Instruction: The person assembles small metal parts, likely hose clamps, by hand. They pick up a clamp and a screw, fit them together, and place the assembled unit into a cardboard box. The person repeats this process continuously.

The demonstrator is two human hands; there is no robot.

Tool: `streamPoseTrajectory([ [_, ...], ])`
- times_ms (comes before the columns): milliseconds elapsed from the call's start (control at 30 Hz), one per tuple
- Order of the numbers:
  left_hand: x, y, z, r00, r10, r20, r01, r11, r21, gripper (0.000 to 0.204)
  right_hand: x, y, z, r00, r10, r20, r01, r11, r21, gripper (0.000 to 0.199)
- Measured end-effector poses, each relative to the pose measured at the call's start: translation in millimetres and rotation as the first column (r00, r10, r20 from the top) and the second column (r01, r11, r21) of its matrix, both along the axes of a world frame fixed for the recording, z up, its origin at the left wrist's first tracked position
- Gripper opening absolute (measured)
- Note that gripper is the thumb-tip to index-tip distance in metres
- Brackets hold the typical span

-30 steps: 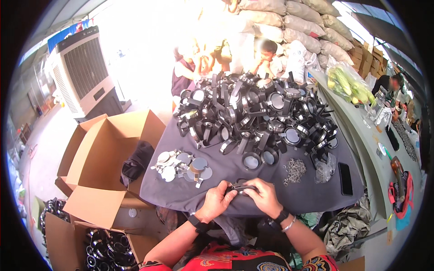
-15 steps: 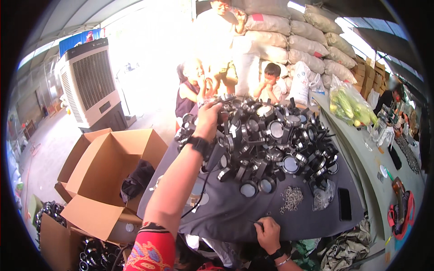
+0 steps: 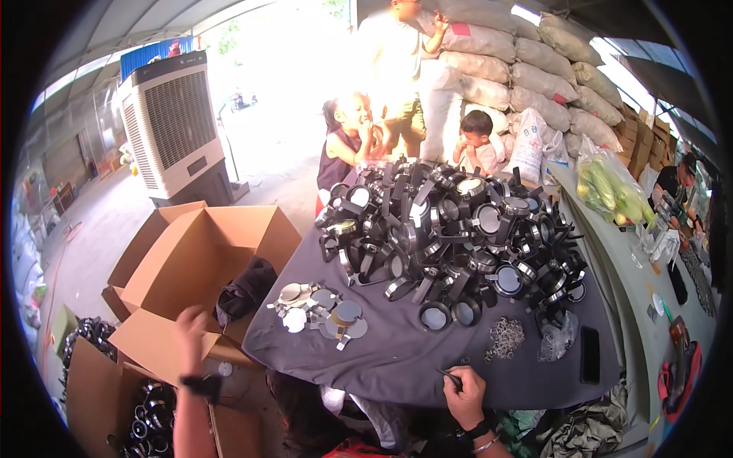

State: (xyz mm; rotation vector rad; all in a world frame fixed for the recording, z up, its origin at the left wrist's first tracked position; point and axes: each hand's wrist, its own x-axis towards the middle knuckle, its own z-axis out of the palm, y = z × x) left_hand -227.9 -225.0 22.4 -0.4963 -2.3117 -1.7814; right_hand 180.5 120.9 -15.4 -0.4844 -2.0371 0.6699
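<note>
My left hand [image 3: 194,330] is over the flap of the open cardboard box [image 3: 172,267], smeared by motion, so its fingers cannot be read. At the table's front edge my right hand [image 3: 464,391] is closed around a thin dark pointed tool [image 3: 446,373], its kind unclear. A large heap of black round parts with silvery rims and black handles or straps [image 3: 450,221] covers the far side of the table. Flat silvery discs with tabs [image 3: 347,311] lie at the table's left. Small metal pieces [image 3: 505,338] form a pile beyond my right hand.
A clear plastic bag [image 3: 559,336] and a black phone [image 3: 589,355] lie at the table's right. Black ring parts [image 3: 153,412] fill a carton at lower left. An air cooler [image 3: 172,126] stands behind the boxes. Several people are beyond the table; stacked sacks [image 3: 534,84] rise behind.
My left hand has left the heap and swung down and left toward the cardboard boxes, uncovering the silvery discs. My right hand still holds the dark tool near the table edge. The view has shifted slightly.
</note>
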Motion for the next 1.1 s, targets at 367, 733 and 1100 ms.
streamPoseTrajectory([
  [367,91,-411,-271,0.973,-0.173,0.155,0.019,-0.607,-0.794,0.03,4,2,-3,0.999,0.015,0.036,-0.014,1.0,-0.023,0.012],
  [733,93,-357,-333,0.987,0.15,0.061,0.121,-0.434,-0.893,0.032,-8,1,10,0.999,0.021,0.034,-0.02,0.999,-0.033,0.012],
  [1100,106,-351,-308,0.904,0.427,-0.03,0.08,-0.237,-0.968,0.023,-12,4,1,0.999,0.014,-0.049,-0.017,0.997,-0.073,0.01],
])
